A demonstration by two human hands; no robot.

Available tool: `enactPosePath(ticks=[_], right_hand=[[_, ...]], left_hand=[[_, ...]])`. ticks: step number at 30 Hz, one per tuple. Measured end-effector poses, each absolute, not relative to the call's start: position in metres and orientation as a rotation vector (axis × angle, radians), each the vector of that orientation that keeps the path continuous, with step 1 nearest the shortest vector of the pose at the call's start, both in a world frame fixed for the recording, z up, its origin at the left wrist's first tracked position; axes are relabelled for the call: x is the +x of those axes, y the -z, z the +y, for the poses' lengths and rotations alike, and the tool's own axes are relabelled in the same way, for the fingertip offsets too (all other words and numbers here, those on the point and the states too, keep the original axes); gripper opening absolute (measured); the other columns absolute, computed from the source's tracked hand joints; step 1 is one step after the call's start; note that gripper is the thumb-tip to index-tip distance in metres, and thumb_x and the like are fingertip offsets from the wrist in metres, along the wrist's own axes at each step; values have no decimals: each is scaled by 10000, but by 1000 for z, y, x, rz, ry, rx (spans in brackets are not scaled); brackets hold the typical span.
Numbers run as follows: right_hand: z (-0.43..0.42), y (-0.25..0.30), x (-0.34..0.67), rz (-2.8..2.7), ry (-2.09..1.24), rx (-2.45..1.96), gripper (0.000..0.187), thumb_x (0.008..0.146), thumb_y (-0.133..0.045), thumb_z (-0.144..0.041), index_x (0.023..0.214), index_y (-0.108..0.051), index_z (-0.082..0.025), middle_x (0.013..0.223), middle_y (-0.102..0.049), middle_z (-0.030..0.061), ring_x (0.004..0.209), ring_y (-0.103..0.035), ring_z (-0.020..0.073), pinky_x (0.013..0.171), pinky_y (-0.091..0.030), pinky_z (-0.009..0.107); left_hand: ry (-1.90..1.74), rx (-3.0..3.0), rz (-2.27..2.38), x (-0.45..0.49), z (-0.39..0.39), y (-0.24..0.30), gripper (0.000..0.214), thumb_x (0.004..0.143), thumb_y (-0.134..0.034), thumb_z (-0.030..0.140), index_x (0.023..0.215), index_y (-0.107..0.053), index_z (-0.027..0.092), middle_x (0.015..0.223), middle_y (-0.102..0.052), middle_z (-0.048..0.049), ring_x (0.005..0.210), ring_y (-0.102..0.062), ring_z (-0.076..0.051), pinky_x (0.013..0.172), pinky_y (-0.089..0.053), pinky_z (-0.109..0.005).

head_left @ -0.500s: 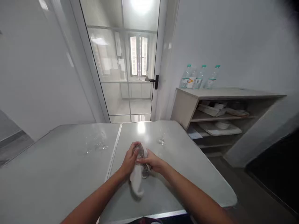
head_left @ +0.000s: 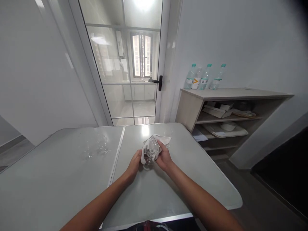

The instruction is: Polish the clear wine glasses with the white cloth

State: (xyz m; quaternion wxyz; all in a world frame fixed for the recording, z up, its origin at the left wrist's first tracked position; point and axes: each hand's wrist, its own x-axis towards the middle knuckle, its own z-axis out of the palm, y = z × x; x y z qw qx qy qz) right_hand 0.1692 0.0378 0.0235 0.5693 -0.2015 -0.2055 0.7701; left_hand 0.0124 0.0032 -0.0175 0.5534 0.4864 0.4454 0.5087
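Glass point(head_left: 152, 146) sits in cloth point(head_left: 164, 139) over the tabletop point(head_left: 192, 189), right hand point(head_left: 165, 159) pinching both; left hand point(head_left: 135, 163) touches the cloth, though I can't tell if it grips. Light, even pressure should work best.

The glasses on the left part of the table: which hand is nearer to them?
Left. The left hand is to the right of the glasses, at the left side of the cloth; the right hand is farther away, at the cloth's right side.

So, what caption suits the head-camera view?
Left hand and right hand hold a white cloth around a stemmed glass over a table.
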Motion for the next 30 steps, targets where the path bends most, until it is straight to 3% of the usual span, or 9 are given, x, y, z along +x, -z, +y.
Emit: enactPosePath(ticks=[5,11,17,24,30], right_hand=[[41,-21,168,-418,-1828,-512,260,846,-761,-437,906,-726,-187,834,-783,54,807,-750,262,704,-624,373],[42,-22,168,-395,-1719,-463,210,830,-801,-367,922,-714,-199,824,-770,13,742,-726,201,707,-610,322],[32,-21,157,-476,-1770,-444,247,862,-777,-406,950,-720,-182,905,-784,42,804,-739,220,711,-602,322],[28,-19,152,-523,-1761,-485,260,855,-764,-423,957,-722,-188,900,-790,50,856,-750,241,745,-614,342],[30,-28,161,-554,-1837,-364,380,913,-589,-481,1128,-724,-199,1035,-793,76,1018,-727,291,850,-602,421]], left_hand=[[-1239,1182,1039,15,0,15,539,928,-537,692,1189,-568,221,925,-653,-38,754,-624,-175,692,-503,-296],[-1451,1552,1422,5,-1,10,332,937,-624,539,902,-549,217,854,-577,-6,807,-575,-172,771,-471,-297],[-1251,1683,1141,17,-6,13,303,939,-658,451,1117,-579,219,1100,-678,-61,962,-669,-205,857,-519,-326],[-1200,1515,1015,16,-2,25,317,985,-583,484,1136,-488,222,785,-676,11,728,-638,-166,720,-485,-278],[-1314,1488,1065,10,-3,12,331,980,-584,509,919,-617,186,711,-644,-5,714,-637,-170,757,-489,-294]])
